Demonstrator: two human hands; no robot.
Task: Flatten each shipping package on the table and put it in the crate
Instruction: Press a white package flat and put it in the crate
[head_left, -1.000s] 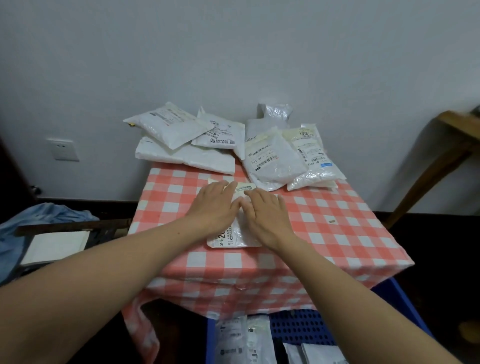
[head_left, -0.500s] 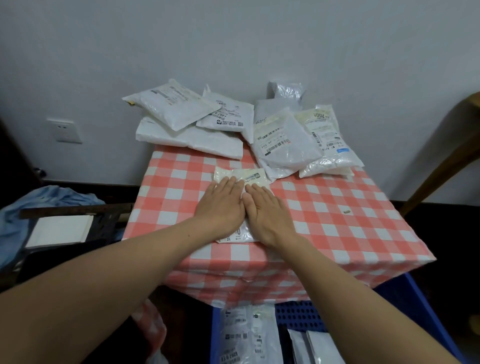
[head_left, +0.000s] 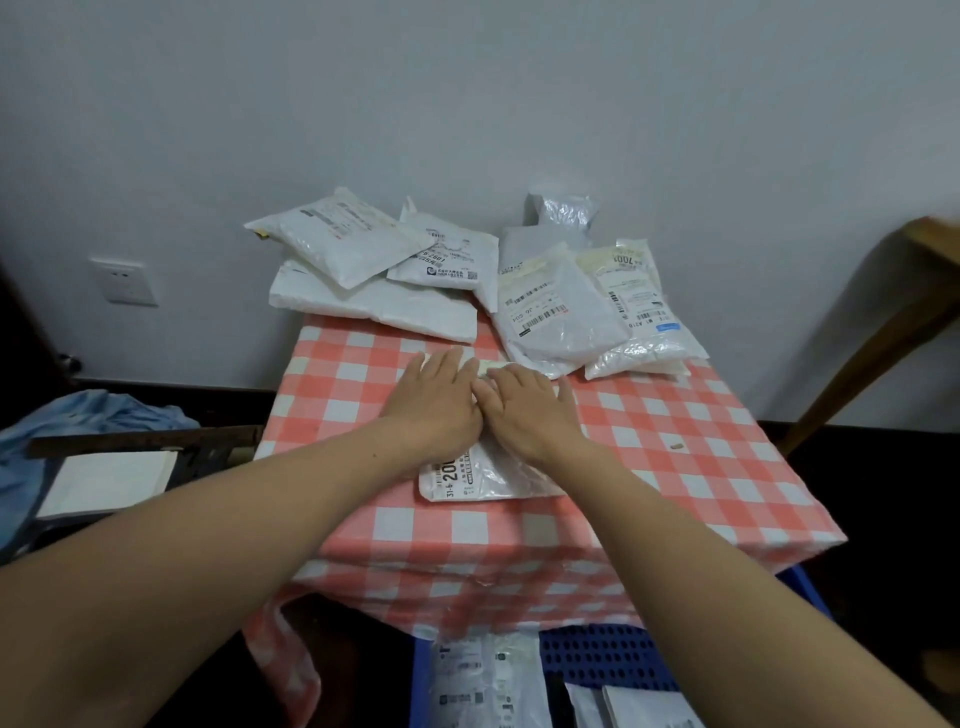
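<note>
Both grips are open, with straight fingers laid flat. The left hand (head_left: 434, 400) and right hand (head_left: 527, 410) sit side by side, pressing a white shipping package (head_left: 483, 480) at the middle of the checked tabletop (head_left: 675, 441). Its near label reads "200". A far package (head_left: 558, 312) reads "J6 S04". A blue crate (head_left: 602, 657) sits nearest, below the tabletop.

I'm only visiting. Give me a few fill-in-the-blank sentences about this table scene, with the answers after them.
The left hand and right hand both lie flat on one ____.
The crate below the table is coloured ____.
The socket on the wall is to the table's ____.
Missing words: package; blue; left.
</note>
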